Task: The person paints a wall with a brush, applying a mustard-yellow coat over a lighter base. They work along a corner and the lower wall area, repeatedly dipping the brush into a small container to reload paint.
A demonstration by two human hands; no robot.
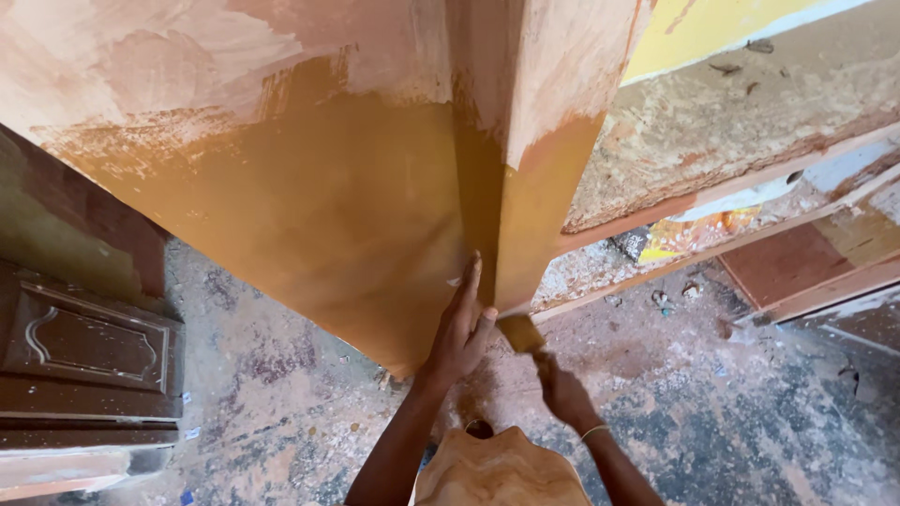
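Your left hand point(461, 330) lies flat and open against the wet ochre coat on the wooden panel point(309, 206), so it could smudge the coat or lift it off. Your right hand point(561, 389) is closed round a paintbrush point(521, 334) at the panel's bottom corner; an overloaded brush there would drip onto the dusty floor point(281, 394). The panel stands just ahead of you, ochre below, streaky pale primer above, apparently still wet.

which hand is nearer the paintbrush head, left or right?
Right. The right hand grips the handle of the paintbrush, directly below its bristle head. The left hand rests flat on the ochre-painted wooden panel, just left of the brush, apparently not touching it.
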